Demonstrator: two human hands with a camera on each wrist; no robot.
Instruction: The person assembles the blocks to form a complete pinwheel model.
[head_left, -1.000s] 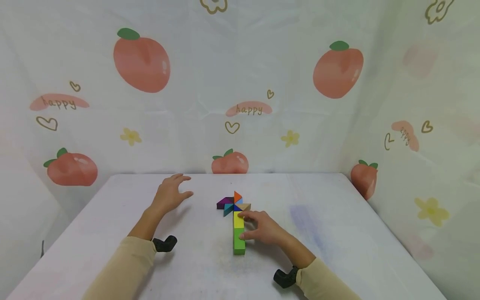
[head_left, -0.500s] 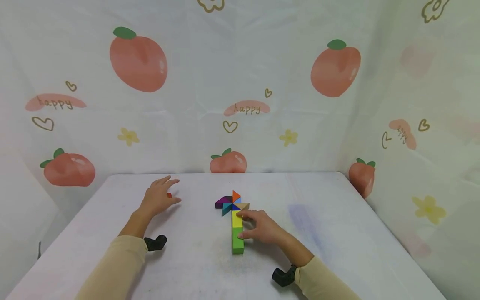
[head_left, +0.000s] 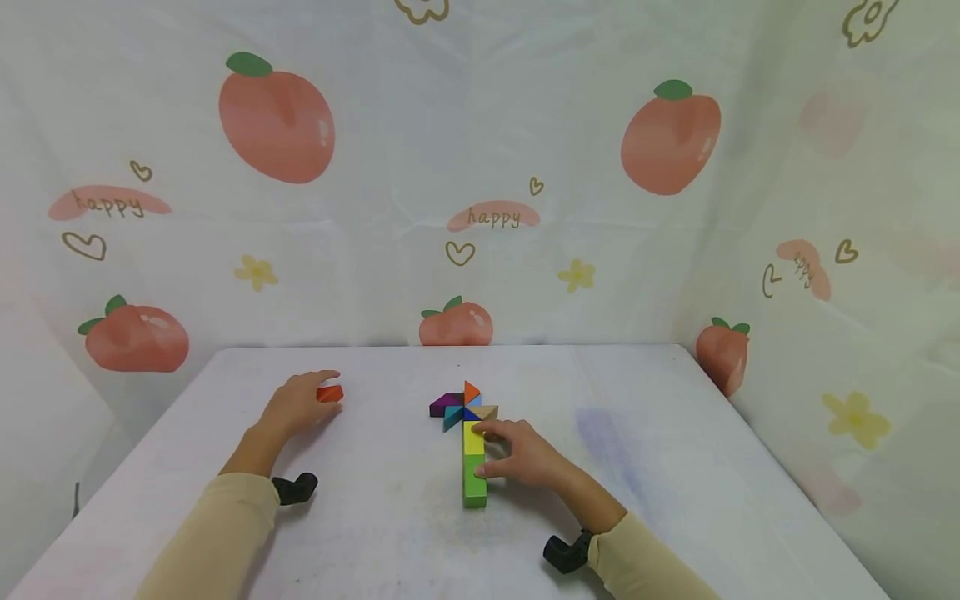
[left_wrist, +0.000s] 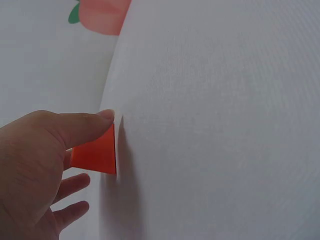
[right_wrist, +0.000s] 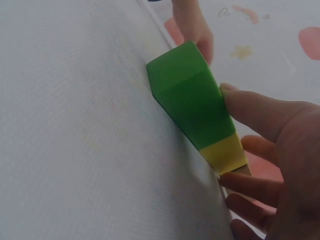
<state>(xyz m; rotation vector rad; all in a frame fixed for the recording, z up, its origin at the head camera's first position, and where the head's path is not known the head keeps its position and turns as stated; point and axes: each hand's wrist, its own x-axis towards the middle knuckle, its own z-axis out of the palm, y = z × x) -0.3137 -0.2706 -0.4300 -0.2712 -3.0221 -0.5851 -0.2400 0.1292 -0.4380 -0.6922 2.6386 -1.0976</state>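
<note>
On the table's left, an orange-red wooden block lies between the spread thumb and index finger of my left hand. In the left wrist view the thumb overlaps the block's upper edge, and the other fingers are behind and below it. The head view shows a gap between index finger and block. My right hand rests at the blocks in the middle, index fingertip on the yellow block, thumb tip at the green block. Green and yellow stand end to end as a straight bar.
Beyond the yellow block, small blocks form a pinwheel: purple, teal, orange, natural wood, with blue pieces at the centre. A patterned cloth hangs behind the white table.
My left hand has moved left and down to the orange-red block, which has come into view between its fingers. The right hand has stayed at the green and yellow blocks.
</note>
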